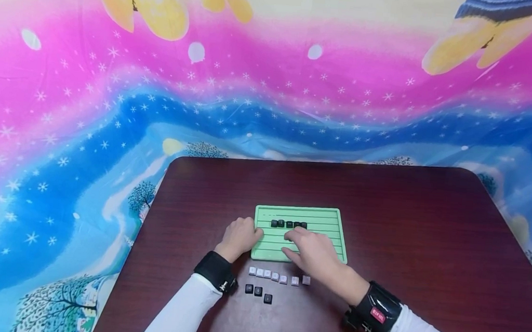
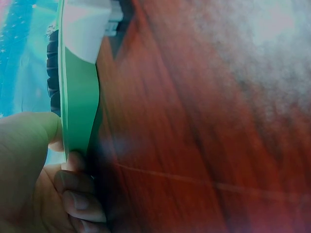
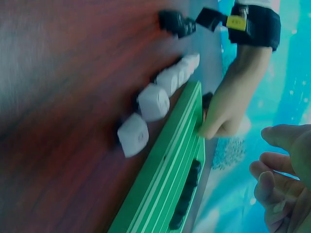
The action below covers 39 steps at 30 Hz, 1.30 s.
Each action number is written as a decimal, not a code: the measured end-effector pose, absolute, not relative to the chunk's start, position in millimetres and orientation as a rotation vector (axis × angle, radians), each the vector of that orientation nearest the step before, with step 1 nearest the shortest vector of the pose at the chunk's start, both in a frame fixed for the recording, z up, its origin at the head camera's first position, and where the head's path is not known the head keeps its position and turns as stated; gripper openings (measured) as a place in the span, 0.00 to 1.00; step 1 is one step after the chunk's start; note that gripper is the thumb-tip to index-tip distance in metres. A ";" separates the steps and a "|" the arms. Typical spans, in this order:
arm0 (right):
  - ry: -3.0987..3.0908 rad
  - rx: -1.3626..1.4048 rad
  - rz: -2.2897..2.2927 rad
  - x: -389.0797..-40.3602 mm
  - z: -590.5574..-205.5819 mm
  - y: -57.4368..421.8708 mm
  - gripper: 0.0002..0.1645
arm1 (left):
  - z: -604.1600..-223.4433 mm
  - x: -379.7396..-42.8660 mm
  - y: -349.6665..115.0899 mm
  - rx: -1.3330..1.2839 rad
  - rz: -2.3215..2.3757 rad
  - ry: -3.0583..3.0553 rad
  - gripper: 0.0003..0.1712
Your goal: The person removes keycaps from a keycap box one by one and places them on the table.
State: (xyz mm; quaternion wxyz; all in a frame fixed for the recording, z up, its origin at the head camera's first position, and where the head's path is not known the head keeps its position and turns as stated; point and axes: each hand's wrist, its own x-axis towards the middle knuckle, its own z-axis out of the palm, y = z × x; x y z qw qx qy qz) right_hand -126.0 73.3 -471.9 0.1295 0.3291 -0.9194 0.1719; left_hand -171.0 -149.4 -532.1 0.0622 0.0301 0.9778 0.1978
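In the head view my left hand grips the left edge of a light green ridged tray. The left wrist view shows the thumb over the tray's rim and the fingers bent at its side. My right hand hovers over the tray's right part, thumb and index finger apart. Nothing shows between the right hand's fingers in the right wrist view. Several black keycaps stand in a row in one of the tray's grooves, just beyond the right fingertips.
Several white keycaps lie in a row on the dark wooden table, just in front of the tray. Nearer to me are three loose black keycaps. A patterned cloth hangs behind the table.
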 end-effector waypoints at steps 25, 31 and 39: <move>-2.892 0.693 0.546 -162.3 -487.6 94.1 0.16 | -532.4 -170.9 -150.4 0.104 0.602 2.968 0.24; -2.906 0.672 0.554 -167.5 -493.1 96.7 0.15 | -533.4 -171.0 -150.5 0.103 0.603 2.970 0.23; -2.927 0.654 0.542 -175.9 -502.1 98.8 0.17 | -532.2 -170.7 -150.5 0.101 0.609 2.962 0.24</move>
